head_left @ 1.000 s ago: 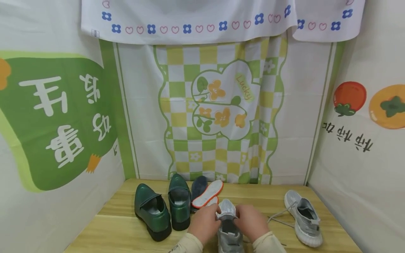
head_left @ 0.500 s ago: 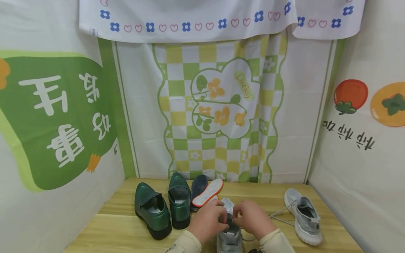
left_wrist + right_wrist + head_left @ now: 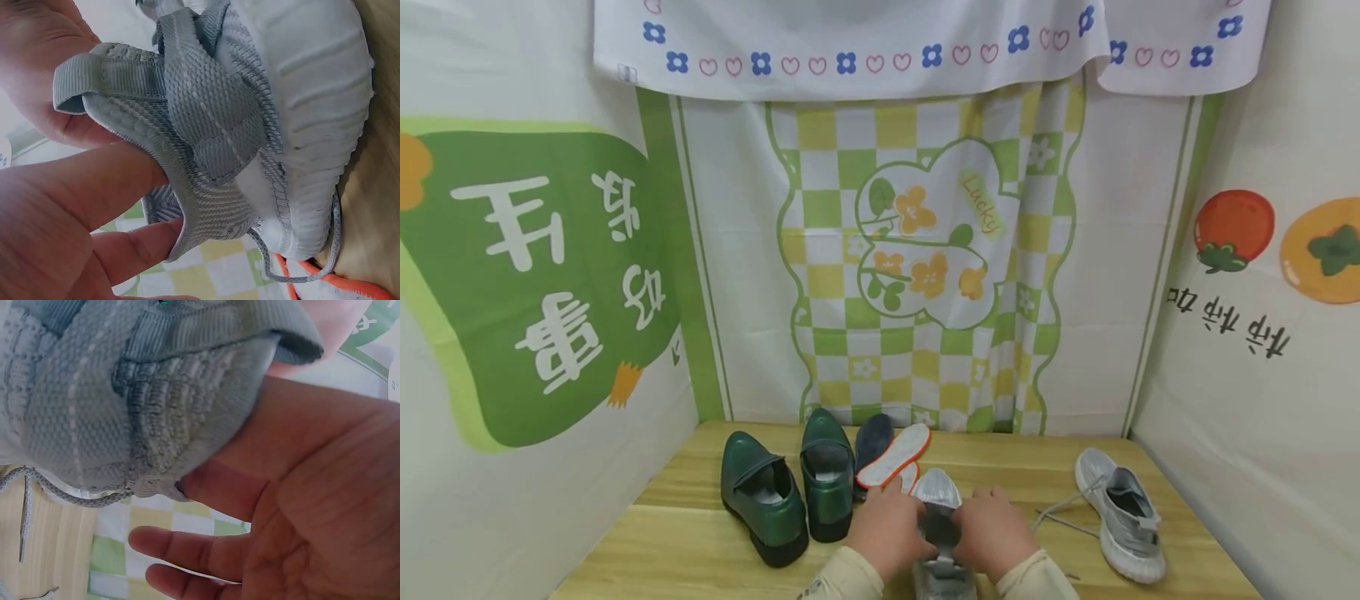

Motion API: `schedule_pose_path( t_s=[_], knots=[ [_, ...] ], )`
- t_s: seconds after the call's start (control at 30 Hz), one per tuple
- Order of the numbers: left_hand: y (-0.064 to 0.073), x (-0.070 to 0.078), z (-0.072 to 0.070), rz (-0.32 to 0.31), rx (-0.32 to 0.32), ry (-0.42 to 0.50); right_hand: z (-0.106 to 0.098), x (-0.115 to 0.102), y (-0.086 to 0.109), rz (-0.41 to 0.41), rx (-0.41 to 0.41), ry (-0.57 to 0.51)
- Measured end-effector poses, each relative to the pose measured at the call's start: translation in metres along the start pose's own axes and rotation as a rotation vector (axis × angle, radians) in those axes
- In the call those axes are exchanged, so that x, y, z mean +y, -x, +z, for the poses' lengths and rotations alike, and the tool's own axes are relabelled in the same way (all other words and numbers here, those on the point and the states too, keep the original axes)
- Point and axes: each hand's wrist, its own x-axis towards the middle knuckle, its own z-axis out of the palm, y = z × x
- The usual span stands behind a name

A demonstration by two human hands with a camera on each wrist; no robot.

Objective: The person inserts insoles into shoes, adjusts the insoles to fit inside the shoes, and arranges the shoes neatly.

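Note:
A grey knit sneaker (image 3: 940, 575) with a pale toe stands on the wooden surface in front of me, toe pointing away. On its left side my left hand (image 3: 891, 532) holds the edge of the opening; in the left wrist view its thumb and a finger (image 3: 140, 240) reach into the collar. My right hand (image 3: 996, 533) holds the opposite side. Seen from the right wrist, the thumb and index finger go inside the collar while other fingers (image 3: 187, 550) stretch out below. A dark tongue (image 3: 938, 525) shows between the hands. Inside the shoe, the fingertips are hidden.
Two green loafers (image 3: 827, 475) stand at left. Beside them lie a dark insole (image 3: 872, 442) and white insoles (image 3: 895, 457) with orange edges. The other grey sneaker (image 3: 1122, 517) is at right, its lace (image 3: 1063, 507) trailing left. Cloth-covered walls (image 3: 917, 250) enclose the back and sides.
Half a second ago the hands were loosely curled above the opening. Now they have come down on both its sides, and the dark tongue stands out more between them.

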Motion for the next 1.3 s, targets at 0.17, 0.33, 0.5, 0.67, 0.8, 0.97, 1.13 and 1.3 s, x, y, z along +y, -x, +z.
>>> schedule_pose_path(
  t_s=[0.17, 0.33, 0.5, 0.67, 0.8, 0.97, 1.13, 1.3],
  knots=[
    [-0.0009, 0.0028, 0.0011, 0.016, 0.004, -0.031, -0.0015, 0.0005, -0.0018, -0.006, -0.006, 0.014],
    [0.0, 0.0042, 0.0074, -0.005, 0.051, -0.071, -0.0006, -0.0007, -0.0001, -0.009, 0.005, 0.016],
    [-0.001, 0.0048, 0.007, -0.026, 0.06, -0.06, -0.0005, -0.0012, -0.0002, -0.007, -0.014, 0.014],
    [-0.0002, 0.0041, 0.0056, 0.0, 0.053, -0.063, -0.003, -0.0009, -0.0008, -0.013, -0.028, -0.027],
    [-0.0004, 0.0017, 0.0043, -0.023, 0.044, -0.048, -0.0053, -0.0018, -0.0016, 0.017, -0.083, -0.054],
    [-0.0025, -0.0005, 0.0044, -0.022, 0.01, -0.036, -0.0052, 0.0, -0.0031, 0.013, -0.099, -0.064],
    [-0.0009, -0.0024, 0.0028, -0.036, -0.008, 0.005, 0.0002, 0.005, -0.0045, -0.056, 0.024, -0.086],
    [-0.0011, -0.0043, 0.0021, -0.058, -0.011, 0.028, 0.0034, 0.008, -0.0077, -0.032, -0.031, -0.141]
  ],
)
